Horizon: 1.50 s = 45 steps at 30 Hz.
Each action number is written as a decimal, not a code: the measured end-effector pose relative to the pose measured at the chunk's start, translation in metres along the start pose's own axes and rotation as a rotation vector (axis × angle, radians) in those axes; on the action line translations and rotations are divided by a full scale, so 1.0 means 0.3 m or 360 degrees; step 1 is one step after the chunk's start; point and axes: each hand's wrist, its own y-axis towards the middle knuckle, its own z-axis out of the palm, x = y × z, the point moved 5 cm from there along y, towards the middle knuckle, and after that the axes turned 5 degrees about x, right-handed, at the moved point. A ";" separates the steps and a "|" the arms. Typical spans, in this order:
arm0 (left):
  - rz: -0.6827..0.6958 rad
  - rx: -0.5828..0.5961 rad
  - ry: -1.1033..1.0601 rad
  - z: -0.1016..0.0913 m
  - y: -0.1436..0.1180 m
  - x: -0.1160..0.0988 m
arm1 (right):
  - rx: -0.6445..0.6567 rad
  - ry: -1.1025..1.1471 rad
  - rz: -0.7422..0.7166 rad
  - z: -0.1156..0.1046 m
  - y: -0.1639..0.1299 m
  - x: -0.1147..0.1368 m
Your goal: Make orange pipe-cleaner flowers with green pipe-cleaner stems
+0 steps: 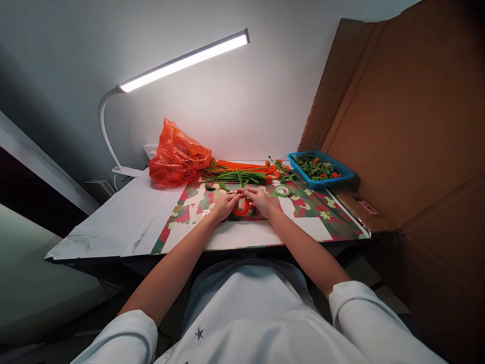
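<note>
My left hand (225, 205) and my right hand (259, 198) meet over the camouflage-patterned mat (329, 217) at the middle of the table. Between them they pinch an orange fuzzy loop (242, 209), with a green stem (240, 178) rising from the fingertips. Just beyond the hands lies a pile of green and orange pipe-cleaner stems (238, 171). A roll of green tape (282, 190) lies right of my right hand.
An orange plastic bag (176, 157) sits at the back left. A blue basket (322, 169) of green and orange pieces stands at the back right. A lit desk lamp (182, 63) arches overhead. Brown cardboard (409, 126) walls off the right side.
</note>
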 end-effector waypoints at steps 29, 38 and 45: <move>0.0005 -0.0347 -0.0433 -0.037 -0.014 -0.055 | -0.0707 -0.0318 -0.0352 -0.098 0.006 0.034; 0.0056 -0.0289 -0.0261 -0.022 -0.013 -0.042 | -0.0807 -0.1006 -0.0667 -0.060 -0.067 0.113; 0.0136 -0.0180 -0.0148 -0.009 -0.009 -0.058 | -0.0527 -0.1227 -0.0529 -0.037 -0.044 0.085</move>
